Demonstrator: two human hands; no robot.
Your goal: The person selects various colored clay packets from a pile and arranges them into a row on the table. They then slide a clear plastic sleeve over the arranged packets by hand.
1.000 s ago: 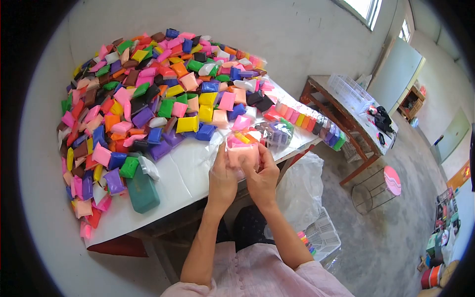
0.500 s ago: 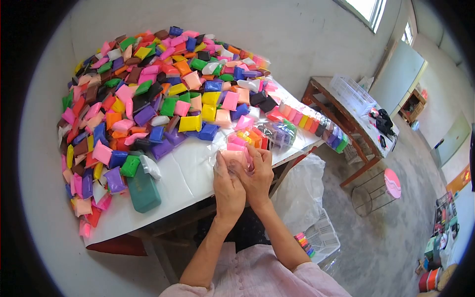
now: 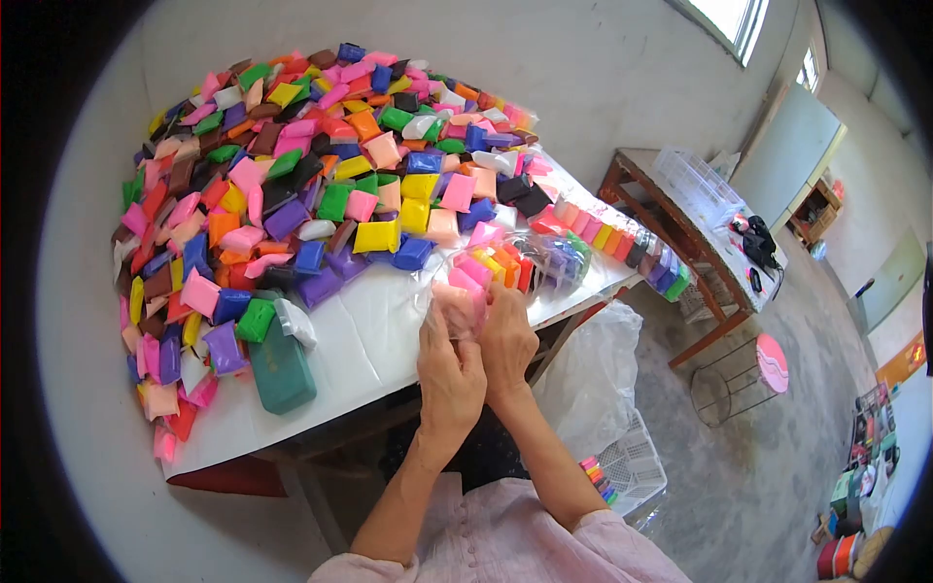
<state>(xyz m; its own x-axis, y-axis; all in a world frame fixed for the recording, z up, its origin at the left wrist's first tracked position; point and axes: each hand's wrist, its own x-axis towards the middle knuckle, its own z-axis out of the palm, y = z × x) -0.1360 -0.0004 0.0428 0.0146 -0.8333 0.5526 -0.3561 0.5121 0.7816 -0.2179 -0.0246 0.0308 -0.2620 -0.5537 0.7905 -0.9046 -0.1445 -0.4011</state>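
Observation:
My left hand [image 3: 451,371] is closed on the near left end of a clear plastic bag of coloured packets [image 3: 461,297], by the peach and pink packets. On the bag's right side, my right hand [image 3: 508,340] grips the plastic with curled fingers, partly hidden from above. Inside the bag a row of peach, pink, yellow, orange and red packets runs away from me over the table edge. Just beyond lies crumpled clear plastic with dark and purple packets [image 3: 561,257] under it. A large heap of small coloured packets [image 3: 321,185] covers the table's left and back.
A green box [image 3: 283,369] rests on the white table [image 3: 355,355]. Rows of packets [image 3: 622,243] line its right end. Below stand a plastic sack [image 3: 593,374] and a white basket [image 3: 637,466]. A wire stool [image 3: 739,379] and second table [image 3: 671,228] are to the right.
My hands have drawn slightly apart at the bag's near end, uncovering more of the peach packet. The right hand has turned a little, and the bag stays between both hands.

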